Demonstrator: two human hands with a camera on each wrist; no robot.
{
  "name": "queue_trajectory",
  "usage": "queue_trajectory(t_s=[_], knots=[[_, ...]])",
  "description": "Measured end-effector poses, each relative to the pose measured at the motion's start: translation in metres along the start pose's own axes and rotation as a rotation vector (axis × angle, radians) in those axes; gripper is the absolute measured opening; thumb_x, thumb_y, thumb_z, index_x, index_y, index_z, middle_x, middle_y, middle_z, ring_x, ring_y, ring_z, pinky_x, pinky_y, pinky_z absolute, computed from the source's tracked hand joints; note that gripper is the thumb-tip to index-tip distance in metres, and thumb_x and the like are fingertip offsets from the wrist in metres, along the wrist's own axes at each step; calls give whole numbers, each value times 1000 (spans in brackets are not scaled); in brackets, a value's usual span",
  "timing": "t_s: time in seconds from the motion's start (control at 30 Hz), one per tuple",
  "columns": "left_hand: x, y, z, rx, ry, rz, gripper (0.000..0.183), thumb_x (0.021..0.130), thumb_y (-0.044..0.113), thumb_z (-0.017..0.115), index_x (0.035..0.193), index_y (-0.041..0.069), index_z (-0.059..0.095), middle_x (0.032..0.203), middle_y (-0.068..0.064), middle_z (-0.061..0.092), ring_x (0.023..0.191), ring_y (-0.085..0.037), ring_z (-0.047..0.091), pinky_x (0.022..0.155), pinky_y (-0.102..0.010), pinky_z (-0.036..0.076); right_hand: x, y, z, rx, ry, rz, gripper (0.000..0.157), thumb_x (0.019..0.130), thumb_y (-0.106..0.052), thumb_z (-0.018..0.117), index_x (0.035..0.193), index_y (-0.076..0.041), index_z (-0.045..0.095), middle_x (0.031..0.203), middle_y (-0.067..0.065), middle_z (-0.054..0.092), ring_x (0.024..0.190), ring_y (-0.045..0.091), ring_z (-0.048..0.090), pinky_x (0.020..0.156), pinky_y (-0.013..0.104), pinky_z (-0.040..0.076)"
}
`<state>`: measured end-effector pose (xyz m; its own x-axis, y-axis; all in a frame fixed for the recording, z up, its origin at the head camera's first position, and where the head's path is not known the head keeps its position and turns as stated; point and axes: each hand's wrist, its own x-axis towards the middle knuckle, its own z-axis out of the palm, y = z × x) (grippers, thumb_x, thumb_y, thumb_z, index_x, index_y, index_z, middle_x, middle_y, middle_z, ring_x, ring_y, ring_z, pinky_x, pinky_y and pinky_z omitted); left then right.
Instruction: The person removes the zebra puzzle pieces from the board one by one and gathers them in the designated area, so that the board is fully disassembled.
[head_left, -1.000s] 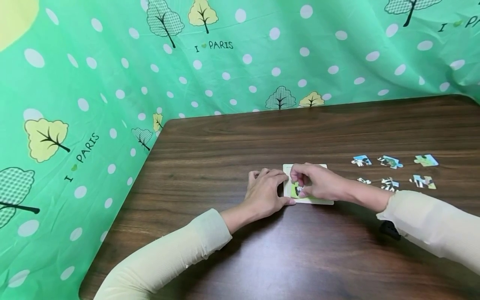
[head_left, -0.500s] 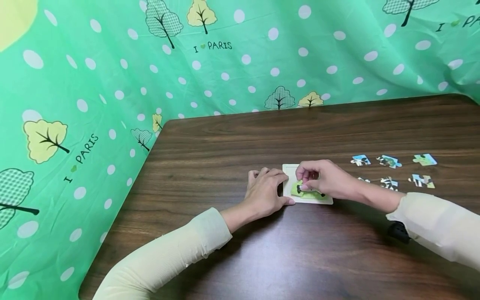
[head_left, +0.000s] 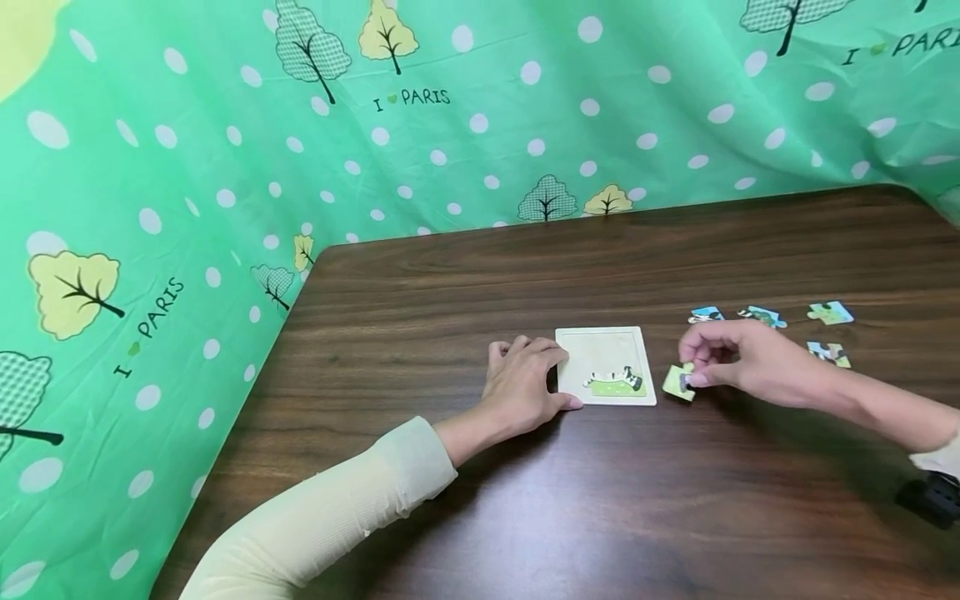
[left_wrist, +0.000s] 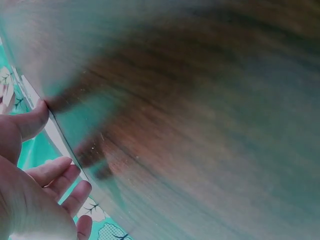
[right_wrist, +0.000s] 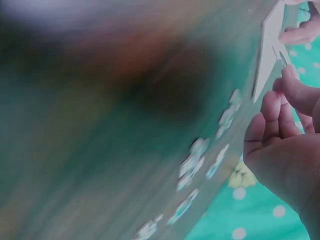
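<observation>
My left hand (head_left: 522,385) rests at the left side of a pale puzzle tray (head_left: 592,350), its thumb at the near left corner and fingertips along the rim. Along the tray's near right part lies a green strip with part of a zebra (head_left: 618,387). Just right of the tray, my right hand (head_left: 757,365) pinches a green puzzle piece (head_left: 677,383) between thumb and fingers, held tilted. In the left wrist view the left hand (left_wrist: 45,195) has its fingers loosely extended against the edge. The right wrist view shows the right hand (right_wrist: 285,132) beside the tray (right_wrist: 268,52).
Beyond the right hand lie several loose puzzle pieces, among them a green and blue one (head_left: 831,312) and a striped one (head_left: 828,354). The right hand partly covers this group. A green printed curtain (head_left: 480,150) hangs behind the dark wooden table (head_left: 465,283).
My right hand has lifted the green piece out of the tray and moved right with it, uncovering the tray. My left hand has stayed at the tray's left side.
</observation>
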<state>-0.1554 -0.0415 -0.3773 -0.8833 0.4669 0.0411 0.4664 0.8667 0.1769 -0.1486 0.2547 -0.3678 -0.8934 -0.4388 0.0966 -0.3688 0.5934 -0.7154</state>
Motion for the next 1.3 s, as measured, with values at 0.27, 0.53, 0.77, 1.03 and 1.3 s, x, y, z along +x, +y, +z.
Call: queue_trajectory(t_s=[0.27, 0.53, 0.77, 1.03, 1.3], knots=[[-1, 0, 0, -13, 9, 13, 56, 73, 54, 77, 120, 25, 64, 129, 13, 57, 110, -11, 47, 97, -42, 27, -31, 16, -7, -22, -37, 86, 26, 75, 2, 76, 87, -16, 62, 71, -7, 57, 65, 9, 53, 55, 22, 42], [-1, -1, -1, -16, 5, 12, 58, 74, 53, 76, 122, 24, 64, 130, 12, 56, 110, -11, 47, 96, -41, 27, -36, 18, -4, -217, -33, 2, 34, 73, 1, 78, 84, -25, 59, 68, -15, 52, 63, 0, 48, 55, 20, 39], [-1, -1, -1, -14, -3, 15, 59, 74, 54, 76, 124, 24, 63, 130, 12, 56, 110, -11, 47, 96, -41, 27, -32, 11, 1, -293, 7, -94, 37, 68, 5, 80, 82, -23, 60, 68, -17, 49, 63, -4, 44, 52, 20, 39], [-2, -1, -2, -7, 0, 22, 57, 74, 53, 76, 121, 24, 64, 130, 12, 56, 108, -11, 47, 96, -41, 28, 3, -25, 15, -385, 46, -183, 32, 73, -5, 81, 101, -15, 71, 94, -9, 63, 88, 10, 55, 72, 33, 48], [-1, 0, 0, 8, -4, 26, 55, 75, 53, 75, 121, 24, 64, 129, 12, 56, 108, -11, 47, 96, -40, 28, 38, -46, 47, -382, -65, -259, 40, 73, -11, 82, 111, -8, 70, 98, -2, 62, 91, 14, 48, 77, 37, 40]])
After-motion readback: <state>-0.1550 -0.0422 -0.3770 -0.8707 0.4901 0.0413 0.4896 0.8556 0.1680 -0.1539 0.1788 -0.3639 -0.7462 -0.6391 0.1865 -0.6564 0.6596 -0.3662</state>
